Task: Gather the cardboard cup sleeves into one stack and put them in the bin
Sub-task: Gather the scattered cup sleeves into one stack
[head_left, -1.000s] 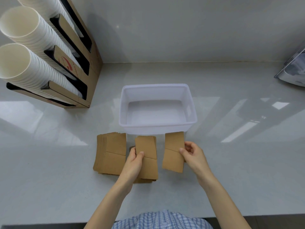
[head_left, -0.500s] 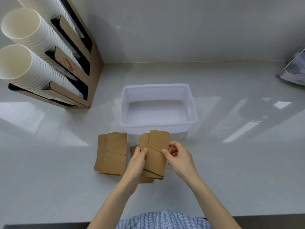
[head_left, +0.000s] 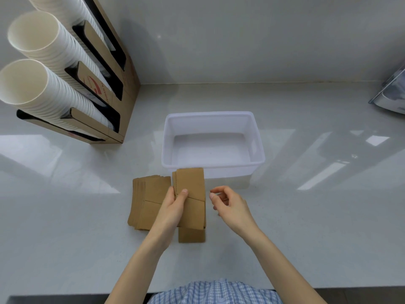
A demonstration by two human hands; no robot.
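Note:
My left hand [head_left: 173, 207] grips a small stack of brown cardboard cup sleeves [head_left: 192, 200], thumb pressed on the top one, just in front of the bin. Another sleeve [head_left: 191, 235] lies flat on the counter under that stack and sticks out toward me. A thicker fanned pile of sleeves [head_left: 149, 200] rests on the counter to the left, partly hidden by my left hand. My right hand [head_left: 230, 205] hovers just right of the held stack, fingers curled and apart, holding nothing. The white plastic bin [head_left: 259, 154] stands behind the sleeves with nothing in it.
A cardboard cup dispenser [head_left: 122, 88] with long rows of white paper cups [head_left: 41, 62] stands at the back left. A shiny silver bag [head_left: 392, 95] lies at the far right edge. The counter's front edge [head_left: 65, 297] runs close to my body.
My right hand carried the right-hand sleeve leftward onto the stack under my left thumb, then let go and drew back to the right.

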